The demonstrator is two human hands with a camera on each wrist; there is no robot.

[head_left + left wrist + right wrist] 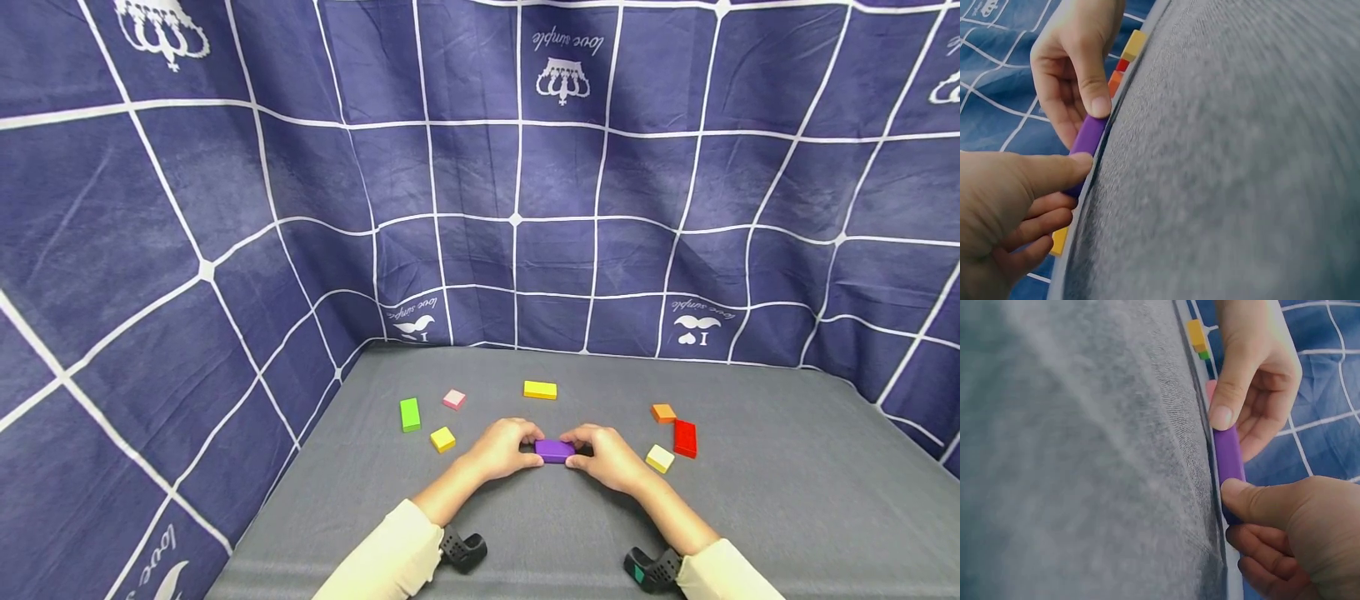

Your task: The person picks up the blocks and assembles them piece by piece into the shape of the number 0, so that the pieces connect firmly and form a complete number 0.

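Observation:
A purple rectangular block (554,451) lies flat on the grey tabletop, between the two hands. The left hand (501,450) pinches its left end, thumb on the near side and fingers behind. At the other end, the right hand (609,457) grips it the same way. Both wrist views show the purple block (1089,135) with a thumb pressed on its near face at each end. In the right wrist view, the block (1229,456) sits close along the table surface, its far side hidden by curled fingers.
Left of the hands lie a green block (409,414), a pink block (453,399) and a yellow square block (442,439). A long yellow block (540,390) is behind them. To the right are orange (663,413), red (685,438) and cream (660,458) blocks. A blue gridded curtain (480,183) encloses the table.

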